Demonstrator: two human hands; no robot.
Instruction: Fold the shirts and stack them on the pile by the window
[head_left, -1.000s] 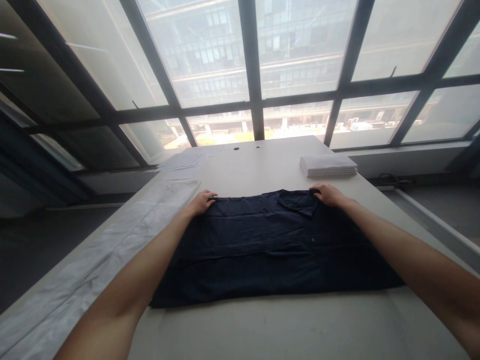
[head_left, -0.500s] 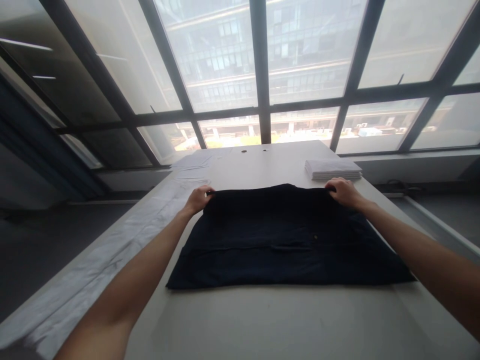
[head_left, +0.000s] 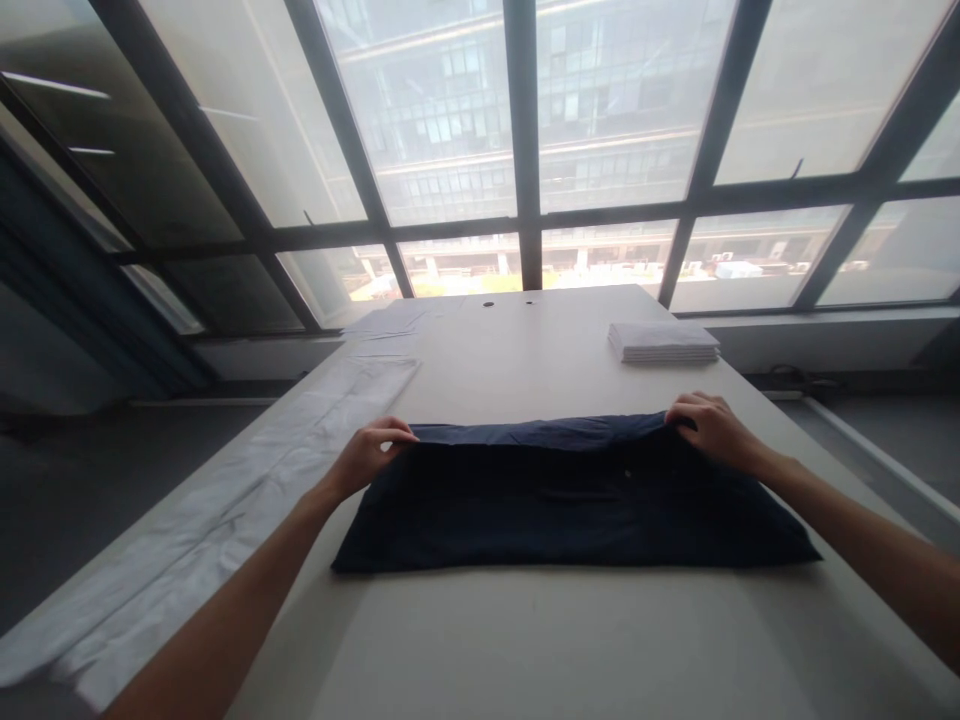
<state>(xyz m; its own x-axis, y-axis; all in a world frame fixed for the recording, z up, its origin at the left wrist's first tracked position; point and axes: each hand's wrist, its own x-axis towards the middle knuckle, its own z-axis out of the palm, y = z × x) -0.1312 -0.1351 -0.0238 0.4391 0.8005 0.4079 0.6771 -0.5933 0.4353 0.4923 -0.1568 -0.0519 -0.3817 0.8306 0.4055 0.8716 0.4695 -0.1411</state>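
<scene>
A dark navy garment of soft, matte woven cloth (head_left: 570,525) lies folded into a broad oblong on the smooth white tabletop (head_left: 480,640), in front of the person. Its near edge runs almost straight along the table, with pointed corners at either end. The far edge stretches between the hands, sagging slightly, and a paler, bluish, lightly wrinkled band of cloth shows along it. On the dark face sits a small pale mark (head_left: 628,474), too small to make out as button or label.

The left hand (head_left: 367,453) pinches the far left corner between thumb and fingertips, a small gap rounded between them. The right hand (head_left: 711,428) grips the far right corner, its fingers curled over the cloth and its thumb mostly hidden.

Beyond the right hand rests a squared, layered stack of folded white cloth (head_left: 664,343). Along the left side of the table stretches a long, creased length of whitish, slightly shiny material (head_left: 259,480), with thin, flat white sheets (head_left: 386,320) past its far end.
</scene>
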